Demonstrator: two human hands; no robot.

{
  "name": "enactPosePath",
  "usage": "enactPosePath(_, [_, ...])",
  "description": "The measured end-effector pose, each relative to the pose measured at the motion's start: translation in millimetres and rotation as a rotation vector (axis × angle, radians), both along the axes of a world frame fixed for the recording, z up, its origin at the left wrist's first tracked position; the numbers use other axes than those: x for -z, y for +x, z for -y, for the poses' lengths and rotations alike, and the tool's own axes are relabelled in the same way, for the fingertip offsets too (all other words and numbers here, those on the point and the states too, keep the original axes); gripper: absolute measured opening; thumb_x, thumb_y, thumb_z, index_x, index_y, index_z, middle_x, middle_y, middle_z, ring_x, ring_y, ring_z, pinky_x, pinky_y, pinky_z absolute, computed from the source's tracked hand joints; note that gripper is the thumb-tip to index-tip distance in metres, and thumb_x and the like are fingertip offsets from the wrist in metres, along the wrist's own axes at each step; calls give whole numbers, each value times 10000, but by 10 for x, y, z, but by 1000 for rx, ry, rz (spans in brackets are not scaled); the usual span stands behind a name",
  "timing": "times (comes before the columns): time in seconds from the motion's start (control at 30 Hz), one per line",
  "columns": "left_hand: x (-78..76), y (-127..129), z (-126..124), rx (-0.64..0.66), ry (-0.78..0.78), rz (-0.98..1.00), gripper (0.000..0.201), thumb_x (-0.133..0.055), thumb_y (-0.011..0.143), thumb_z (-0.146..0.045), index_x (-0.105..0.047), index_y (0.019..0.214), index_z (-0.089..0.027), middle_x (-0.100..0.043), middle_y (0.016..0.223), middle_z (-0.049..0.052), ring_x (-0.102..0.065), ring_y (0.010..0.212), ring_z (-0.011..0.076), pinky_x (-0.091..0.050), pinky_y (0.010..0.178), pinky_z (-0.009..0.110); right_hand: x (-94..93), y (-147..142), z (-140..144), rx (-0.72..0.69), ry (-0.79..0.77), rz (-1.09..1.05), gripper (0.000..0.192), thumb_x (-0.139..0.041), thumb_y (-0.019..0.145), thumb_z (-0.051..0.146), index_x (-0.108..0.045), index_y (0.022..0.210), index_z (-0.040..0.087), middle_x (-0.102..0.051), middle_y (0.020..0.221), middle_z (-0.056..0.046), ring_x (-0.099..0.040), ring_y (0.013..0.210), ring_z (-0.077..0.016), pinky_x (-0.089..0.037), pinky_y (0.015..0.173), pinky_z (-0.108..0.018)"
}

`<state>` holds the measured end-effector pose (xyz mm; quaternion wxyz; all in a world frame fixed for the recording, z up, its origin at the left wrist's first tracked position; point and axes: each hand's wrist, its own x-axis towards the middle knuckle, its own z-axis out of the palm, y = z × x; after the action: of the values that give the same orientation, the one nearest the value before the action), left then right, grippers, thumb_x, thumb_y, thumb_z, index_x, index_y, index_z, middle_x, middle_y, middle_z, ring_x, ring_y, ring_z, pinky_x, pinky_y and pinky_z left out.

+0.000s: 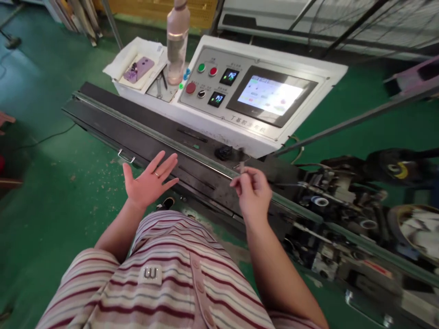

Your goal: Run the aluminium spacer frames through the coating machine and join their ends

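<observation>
My left hand (149, 180) hovers palm-up with fingers spread, a ring on one finger, just in front of the long black machine bed (137, 132). It holds nothing. My right hand (252, 192) is raised over the bed's guide rail (206, 161), its fingertips pinched on a small thin dark piece (242, 167) that sticks up above them. The white control panel (254, 91) with a lit touchscreen (270, 95), red and green buttons and small digital displays stands behind the bed.
A pink water bottle (177, 41) and a purple phone (138, 69) sit in a white tray (120, 84) left of the panel. Rollers and tape mechanisms (343, 205) crowd the right side. Green floor (51, 183) lies to the left. A metal handle (126, 157) juts from the bed.
</observation>
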<state>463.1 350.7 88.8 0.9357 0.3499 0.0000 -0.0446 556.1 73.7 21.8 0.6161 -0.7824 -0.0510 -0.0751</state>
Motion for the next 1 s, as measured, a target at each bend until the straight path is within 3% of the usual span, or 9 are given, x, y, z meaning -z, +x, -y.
enactPosePath(0.13, [3, -32, -69, -48, -50, -16, 1041, 1, 788, -882, -313, 1551, -247, -273, 1630, 113, -87, 1548, 326, -314, 1151, 604, 662, 100, 92, -66, -682, -37, 248, -486, 940, 343, -626, 1051, 170, -703, 871, -96, -601, 745, -209, -415, 733, -320])
enactPosePath(0.27, [43, -25, -146, -51, -33, -10, 1024, -20, 791, -883, -280, 1560, -260, -271, 1630, 112, -115, 1541, 336, -349, 1127, 597, 1083, 264, 26, -70, -952, 39, 285, -434, 953, 290, -648, 1063, 138, -695, 954, -158, -585, 882, -271, -394, 857, -405])
enactPosePath(0.37, [51, 15, -264, -48, 3, -4, 1011, -72, 778, -907, -332, 1534, -288, -294, 1620, 100, -136, 1535, 342, -386, 1099, 575, 1127, 370, -91, -48, -917, 142, 319, -454, 950, 309, -648, 1124, 124, -660, 1103, -194, -544, 1033, -300, -391, 909, -429])
enactPosePath(0.5, [94, 91, -491, -57, 51, -18, 961, -166, 754, -937, -387, 1496, -369, -349, 1593, 71, -346, 1441, 366, -441, 1033, 531, 931, 358, -211, 43, -730, 313, 347, -471, 969, 319, -609, 1234, 143, -578, 1285, -186, -496, 1200, -278, -382, 1033, -439])
enactPosePath(0.6, [223, 249, -625, -2, 61, -80, 868, -409, 756, -894, -461, 1450, -376, -474, 1494, 98, -620, 1035, 271, -510, 869, 417, 781, 240, -219, 137, -674, 344, 331, -480, 977, 322, -610, 1239, 165, -577, 1282, -163, -506, 1217, -263, -395, 1057, -442])
enactPosePath(0.7, [383, 540, -628, 44, 83, -137, 719, -668, 760, -693, -616, 1304, -226, -620, 1196, 119, -547, 755, 152, -484, 712, 296, 772, 46, -149, 207, -669, 292, 324, -478, 984, 321, -612, 1242, 179, -585, 1267, -150, -523, 1206, -258, -416, 1050, -442])
enactPosePath(0.77, [462, 768, -548, 73, 76, -172, 572, -728, 768, -572, -676, 1154, -153, -598, 929, 73, -490, 701, 126, -447, 650, 254, 873, -141, -58, 230, -672, 242, 322, -481, 986, 310, -609, 1255, 186, -588, 1270, -142, -523, 1207, -253, -418, 1052, -438])
enactPosePath(0.83, [505, 981, -420, 142, 37, -222, 416, -716, 811, -486, -681, 1020, -129, -473, 731, 10, -425, 634, 103, -407, 599, 228, 1064, -386, 73, 256, -680, 170, 332, -487, 985, 301, -605, 1273, 184, -585, 1281, -139, -515, 1212, -250, -415, 1058, -433])
enactPosePath(1.0, [446, 1309, 115, 296, -13, -327, 213, -629, 895, -316, -577, 799, -133, -245, 604, -57, -292, 520, 77, -341, 508, 202, 1757, -1346, 629, 365, -667, -291, 309, -532, 944, 253, -658, 1207, 153, -600, 1276, -156, -536, 1183, -266, -440, 1049, -429])
